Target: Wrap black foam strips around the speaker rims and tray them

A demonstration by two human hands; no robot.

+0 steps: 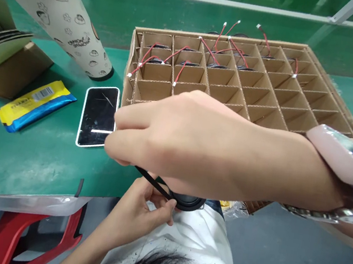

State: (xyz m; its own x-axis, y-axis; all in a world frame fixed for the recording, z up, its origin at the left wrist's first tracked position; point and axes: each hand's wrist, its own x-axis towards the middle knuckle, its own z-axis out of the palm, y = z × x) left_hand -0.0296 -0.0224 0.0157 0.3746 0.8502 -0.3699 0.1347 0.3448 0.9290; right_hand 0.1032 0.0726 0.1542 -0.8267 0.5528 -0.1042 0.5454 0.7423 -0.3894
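Observation:
My right hand (168, 139) reaches in from the right, low over the table's front edge, with its fingers closed on the upper end of a thin black strip (150, 180). The strip runs down to a small round black speaker (187, 203) held just off the table edge, over my lap. My left hand (140, 211) comes up from below and pinches the speaker's rim where the strip meets it. Most of the speaker is hidden under my right hand.
A cardboard divider tray (302, 98) behind my right hand holds several speakers with red wires (209, 50) in its far cells. On the green table lie a phone (98, 115), a yellow-blue packet (35, 103), a printed paper tube (70, 21) and a cardboard box (8, 69). A red stool (46, 236) stands below.

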